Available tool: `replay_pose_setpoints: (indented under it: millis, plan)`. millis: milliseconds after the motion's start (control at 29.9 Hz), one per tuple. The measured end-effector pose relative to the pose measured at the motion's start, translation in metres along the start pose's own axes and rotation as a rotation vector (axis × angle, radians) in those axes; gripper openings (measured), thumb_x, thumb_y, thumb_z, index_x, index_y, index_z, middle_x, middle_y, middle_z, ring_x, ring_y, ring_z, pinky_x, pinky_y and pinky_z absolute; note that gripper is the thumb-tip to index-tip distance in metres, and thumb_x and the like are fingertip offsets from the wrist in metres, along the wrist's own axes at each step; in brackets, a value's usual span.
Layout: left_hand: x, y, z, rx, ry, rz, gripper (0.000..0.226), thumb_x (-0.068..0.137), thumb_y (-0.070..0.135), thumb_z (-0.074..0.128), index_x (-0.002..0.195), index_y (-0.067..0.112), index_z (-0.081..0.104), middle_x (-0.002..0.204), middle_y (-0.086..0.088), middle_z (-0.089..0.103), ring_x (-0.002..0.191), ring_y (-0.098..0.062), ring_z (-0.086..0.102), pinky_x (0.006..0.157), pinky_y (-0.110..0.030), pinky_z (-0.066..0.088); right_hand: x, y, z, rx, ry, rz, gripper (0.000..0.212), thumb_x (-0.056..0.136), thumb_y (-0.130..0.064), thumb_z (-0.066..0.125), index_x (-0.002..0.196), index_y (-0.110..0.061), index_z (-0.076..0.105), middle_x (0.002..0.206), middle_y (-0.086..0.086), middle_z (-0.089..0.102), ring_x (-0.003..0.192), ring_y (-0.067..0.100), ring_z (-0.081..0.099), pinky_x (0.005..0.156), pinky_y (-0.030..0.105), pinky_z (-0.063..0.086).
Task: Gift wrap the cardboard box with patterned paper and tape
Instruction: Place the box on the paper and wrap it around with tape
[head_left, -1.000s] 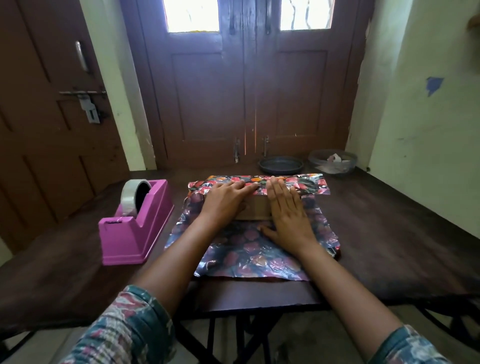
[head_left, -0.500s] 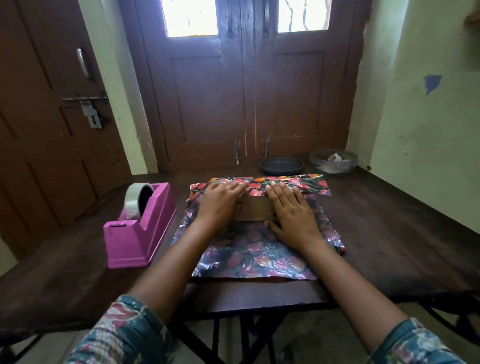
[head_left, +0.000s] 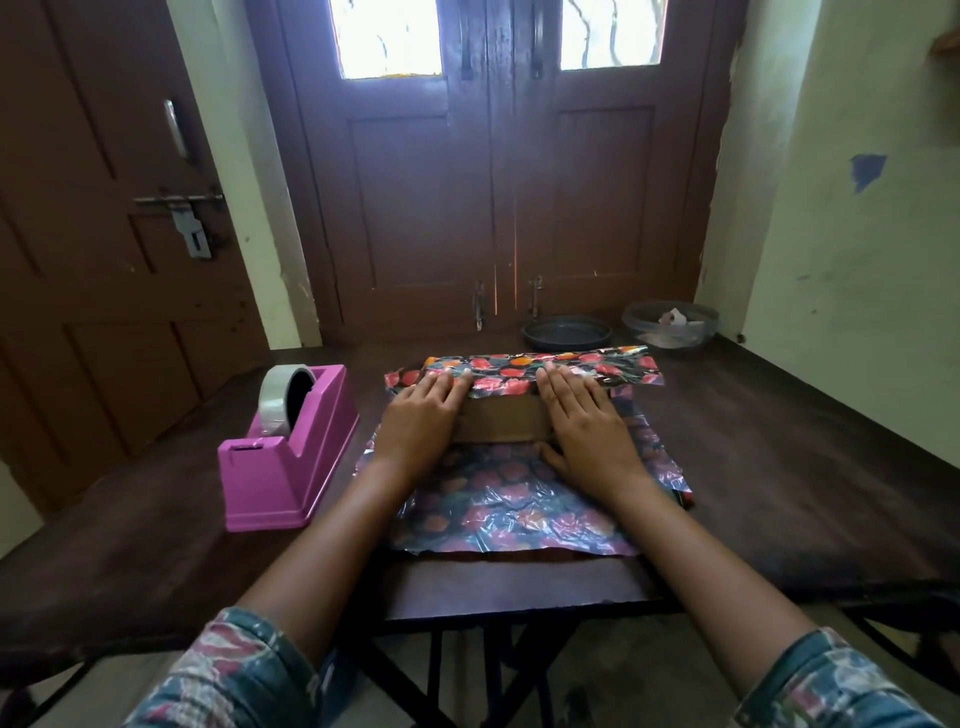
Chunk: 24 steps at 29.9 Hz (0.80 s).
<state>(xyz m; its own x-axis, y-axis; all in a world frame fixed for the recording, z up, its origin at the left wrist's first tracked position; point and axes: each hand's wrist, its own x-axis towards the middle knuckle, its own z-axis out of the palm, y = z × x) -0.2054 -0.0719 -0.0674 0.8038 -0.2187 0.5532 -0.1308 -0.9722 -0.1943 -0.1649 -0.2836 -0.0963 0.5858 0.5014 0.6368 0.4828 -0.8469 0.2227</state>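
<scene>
A brown cardboard box (head_left: 501, 421) lies on a sheet of dark patterned paper (head_left: 514, 512) with red and orange shapes, spread on the wooden table (head_left: 779, 467). The paper's far flap is folded over the box's back edge. My left hand (head_left: 423, 421) lies flat on the left part of the box, fingers straight, pressing the flap down. My right hand (head_left: 584, 421) lies flat on the right part and presses the flap too, its thumb at the box's front side. A pink tape dispenser (head_left: 288, 457) with a clear tape roll stands to the left.
A dark round dish (head_left: 566, 332) and a clear bowl (head_left: 670, 325) with scraps sit at the table's far edge by the brown double door. A pale wall runs along the right side. Another door with a latch is at the left.
My hands have slid apart along the folded flap, left hand leftward and right hand rightward, so more of the bare box top shows between them.
</scene>
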Motion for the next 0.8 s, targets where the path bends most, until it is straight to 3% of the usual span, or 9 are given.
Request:
replay_pose_setpoints:
  millis: [67, 134, 234, 468, 568, 669, 736, 802]
  plan:
    - [-0.003, 0.004, -0.003, -0.073, -0.022, -0.049, 0.051, 0.096, 0.038, 0.044, 0.143, 0.019, 0.038, 0.143, -0.011, 0.045, 0.133, -0.028, 0.041, 0.103, -0.037, 0.037, 0.0, 0.002, 0.001, 0.019, -0.004, -0.01, 0.083, 0.067, -0.038, 0.074, 0.135, 0.0, 0.044, 0.135, 0.017, 0.051, 0.125, 0.032, 0.049, 0.103, 0.051, 0.034]
    - [-0.003, 0.01, -0.011, -0.205, 0.053, -0.131, 0.045, 0.098, 0.042, 0.037, 0.137, 0.023, 0.048, 0.138, -0.006, 0.051, 0.13, -0.024, 0.045, 0.1, -0.034, 0.038, -0.001, 0.003, 0.0, 0.04, 0.006, -0.019, 0.079, 0.07, -0.037, 0.069, 0.135, -0.001, 0.043, 0.136, 0.018, 0.05, 0.125, 0.033, 0.048, 0.104, 0.051, 0.032]
    - [0.004, 0.01, -0.021, -0.339, 0.071, -0.232, 0.034, 0.096, 0.038, 0.046, 0.125, 0.026, 0.06, 0.131, 0.003, 0.058, 0.12, -0.017, 0.054, 0.091, -0.029, 0.042, -0.001, 0.002, -0.002, 0.052, 0.017, -0.024, 0.073, 0.072, -0.034, 0.065, 0.134, -0.001, 0.045, 0.135, 0.018, 0.051, 0.124, 0.034, 0.049, 0.104, 0.05, 0.028]
    - [0.006, 0.009, -0.021, -0.182, 0.033, -0.222, 0.034, 0.093, 0.034, 0.052, 0.127, 0.032, 0.057, 0.132, 0.006, 0.058, 0.117, -0.018, 0.056, 0.089, -0.028, 0.041, 0.001, -0.003, -0.011, 0.06, 0.041, -0.023, 0.058, 0.082, -0.035, 0.038, 0.128, -0.004, 0.053, 0.13, 0.015, 0.056, 0.121, 0.032, 0.053, 0.101, 0.049, 0.038]
    - [0.008, 0.01, -0.018, -0.182, 0.062, -0.218, 0.035, 0.093, 0.031, 0.052, 0.128, 0.03, 0.057, 0.132, 0.004, 0.057, 0.118, -0.019, 0.056, 0.091, -0.028, 0.04, 0.002, -0.006, -0.009, 0.051, 0.023, -0.18, 0.061, 0.085, -0.04, 0.037, 0.135, -0.006, 0.047, 0.14, 0.012, 0.047, 0.13, 0.027, 0.043, 0.11, 0.044, 0.026]
    - [0.008, 0.01, -0.013, -0.14, 0.076, -0.196, 0.035, 0.093, 0.026, 0.052, 0.127, 0.025, 0.058, 0.134, -0.001, 0.055, 0.124, -0.018, 0.051, 0.101, -0.03, 0.031, 0.003, -0.009, -0.006, 0.094, -0.019, -0.381, 0.059, 0.09, -0.046, 0.034, 0.135, -0.01, 0.047, 0.139, 0.008, 0.048, 0.129, 0.022, 0.045, 0.11, 0.039, 0.029]
    - [0.011, 0.012, -0.011, -0.114, 0.07, -0.142, 0.034, 0.089, 0.026, 0.056, 0.122, 0.019, 0.061, 0.141, -0.005, 0.049, 0.13, -0.019, 0.045, 0.107, -0.034, 0.026, 0.004, -0.009, -0.006, 0.081, -0.03, -0.405, 0.062, 0.09, -0.05, 0.033, 0.135, -0.01, 0.048, 0.138, 0.008, 0.05, 0.128, 0.021, 0.046, 0.108, 0.038, 0.03]
    - [0.015, 0.016, -0.013, -0.112, 0.075, -0.07, 0.032, 0.08, 0.024, 0.065, 0.111, 0.015, 0.067, 0.135, -0.009, 0.054, 0.123, -0.022, 0.053, 0.104, -0.037, 0.034, 0.003, -0.009, -0.008, 0.053, -0.028, -0.371, 0.068, 0.088, -0.054, 0.036, 0.137, -0.007, 0.044, 0.142, 0.011, 0.045, 0.131, 0.022, 0.042, 0.112, 0.037, 0.028]
